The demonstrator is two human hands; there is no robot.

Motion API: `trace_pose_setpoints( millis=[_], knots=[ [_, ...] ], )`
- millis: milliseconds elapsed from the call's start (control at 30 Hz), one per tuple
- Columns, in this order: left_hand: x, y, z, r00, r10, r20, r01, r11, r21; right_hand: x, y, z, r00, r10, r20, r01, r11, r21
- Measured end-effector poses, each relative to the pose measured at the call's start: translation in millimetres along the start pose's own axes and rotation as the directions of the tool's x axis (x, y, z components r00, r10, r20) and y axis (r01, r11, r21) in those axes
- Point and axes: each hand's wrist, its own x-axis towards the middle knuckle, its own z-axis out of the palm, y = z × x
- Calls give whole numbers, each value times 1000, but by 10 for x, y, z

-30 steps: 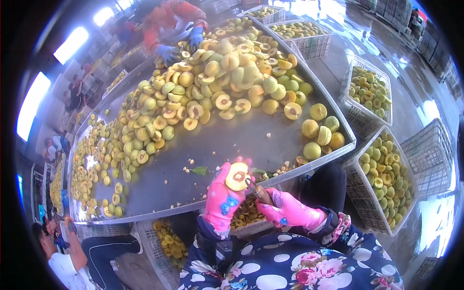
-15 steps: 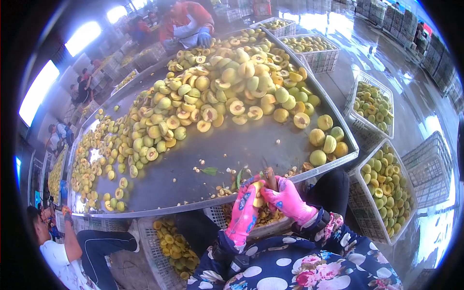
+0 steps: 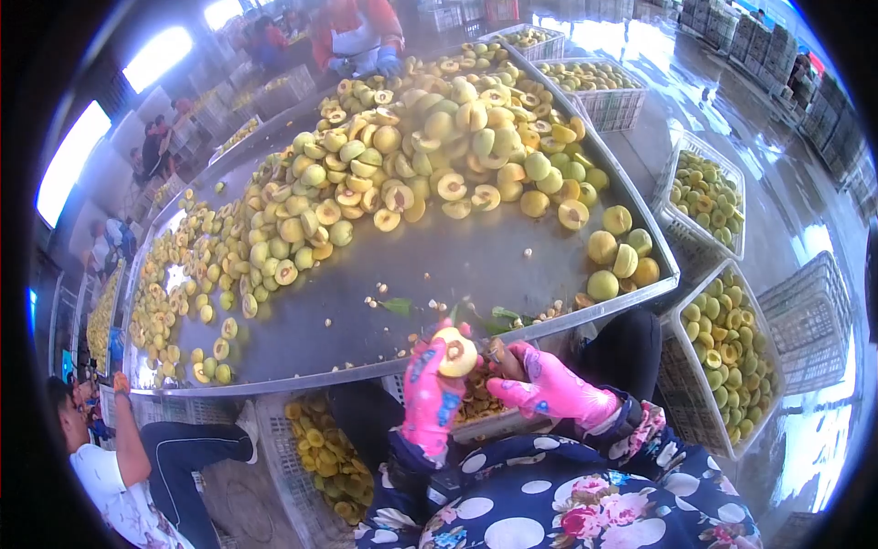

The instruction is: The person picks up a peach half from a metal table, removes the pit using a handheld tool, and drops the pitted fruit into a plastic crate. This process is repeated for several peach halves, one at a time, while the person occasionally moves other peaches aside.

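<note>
"One seated person (image 3: 119,462) is at the far left, in a white top and dark trousers. What comes next?"

"A crate (image 3: 277,457) of cut fruit, below the near edge of the metal table (image 3: 393,265). On the table, a large pile of fruit (image 3: 366,174), whole and halved."

"Anyone behind the pile?"

"A co-worker (image 3: 357,41) in red sleeves and blue gloves, at the far edge. Nearer the front lies a green leaf (image 3: 396,306), with small pits around it."

"State of the left hand (image 3: 427,403)?"

"Pink glove, clamped on a half fruit (image 3: 455,355), cut face up, brown hollow showing. Position: at the table's near edge, above a crate (image 3: 498,427) of fruit pieces."

"And the right hand (image 3: 549,389)?"

"Pink glove, closed on a wooden handle (image 3: 506,359) just beside the half fruit. The tool's tip is hidden; contact with the fruit cannot be told."

"Remaining items, rightward?"

"Several whole fruits (image 3: 602,285) in the table's right corner. Beyond them, on the floor, a fruit-filled crate (image 3: 675,357), then a grey crate (image 3: 805,320)."
</note>
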Motion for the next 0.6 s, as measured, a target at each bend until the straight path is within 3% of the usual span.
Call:
trace_pose_setpoints(
  millis=[167,233,333,600],
  knots=[
    [-83,127,148,999,-41,-11,40,997,-69,-94,125,56,999,25,34,-16,973,-228],
    [-99,85,164,999,-21,-25,21,1000,4,-124,55,126,999,39,26,-29,951,-308],
    [-137,84,191,999,-27,-34,29,998,61,-121,93,162,998,-60,9,59,927,-370],
    [-183,47,298,995,9,-98,1,994,106,-88,182,205,997,-73,-38,52,917,-396]
  ],
)
